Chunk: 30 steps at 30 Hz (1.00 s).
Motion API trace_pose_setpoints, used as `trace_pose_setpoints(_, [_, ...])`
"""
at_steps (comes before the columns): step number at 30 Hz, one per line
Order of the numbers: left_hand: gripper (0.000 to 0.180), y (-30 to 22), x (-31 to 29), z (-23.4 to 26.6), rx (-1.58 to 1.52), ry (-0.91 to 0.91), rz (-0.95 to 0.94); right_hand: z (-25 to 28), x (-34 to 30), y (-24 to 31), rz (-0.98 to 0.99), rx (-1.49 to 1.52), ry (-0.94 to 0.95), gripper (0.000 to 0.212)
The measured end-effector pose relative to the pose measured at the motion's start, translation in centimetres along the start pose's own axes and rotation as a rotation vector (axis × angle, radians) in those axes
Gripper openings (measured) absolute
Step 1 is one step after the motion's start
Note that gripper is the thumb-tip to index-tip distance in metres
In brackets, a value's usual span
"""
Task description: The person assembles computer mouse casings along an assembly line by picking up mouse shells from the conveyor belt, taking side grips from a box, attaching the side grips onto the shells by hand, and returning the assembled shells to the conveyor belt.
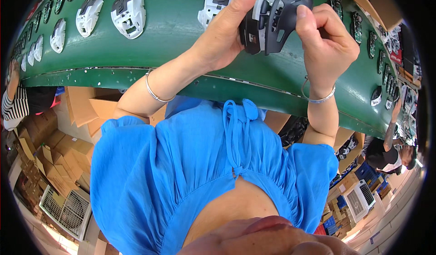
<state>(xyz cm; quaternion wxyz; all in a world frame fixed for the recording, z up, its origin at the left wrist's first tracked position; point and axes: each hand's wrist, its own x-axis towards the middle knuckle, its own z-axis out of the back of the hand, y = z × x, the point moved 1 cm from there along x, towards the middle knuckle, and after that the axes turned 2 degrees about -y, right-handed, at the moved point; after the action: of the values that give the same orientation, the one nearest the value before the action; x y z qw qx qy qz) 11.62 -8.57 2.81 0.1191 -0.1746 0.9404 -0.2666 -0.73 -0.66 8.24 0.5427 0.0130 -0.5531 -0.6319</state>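
My left hand is wrapped around the side of a computer mouse with black and white parts, held above the green work surface. A black curved cover piece stands at a slant on the mouse's right side, with a gap between the two. My right hand pinches that cover's edge between thumb and curled fingers. Behind my left hand lies a white-and-black mouse shell, partly hidden. Farther left are another such shell and one more, lying apart.
The long green surface carries several dark mouse bases along its far side. Cardboard boxes stand below its near edge. Co-workers are at both ends, one in a striped sleeve, one in dark clothing. Pale grilles stand low left and right.
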Motion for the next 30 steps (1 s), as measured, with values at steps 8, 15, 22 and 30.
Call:
trace_pose_setpoints(8, [0.051,-0.3,-0.4,1.0,0.138,0.058,-0.076,-1.5,0.2,0.5,0.173,-0.126,0.007,0.021])
trace_pose_setpoints(15, [0.059,-1.0,-1.0,0.7,0.199,-0.078,-0.104,-1.6,0.1,0.3,0.195,-0.113,0.047,0.022])
trace_pose_setpoints(22, [0.07,-1.3,-0.5,1.0,0.511,-0.085,-0.233,0.2,-0.6,-0.9,-0.394,0.21,0.19,0.016])
trace_pose_setpoints(30, [0.071,-0.8,-0.6,0.4,0.744,-0.096,-0.051,1.4,1.5,-0.8,-0.64,0.444,0.555,0.047])
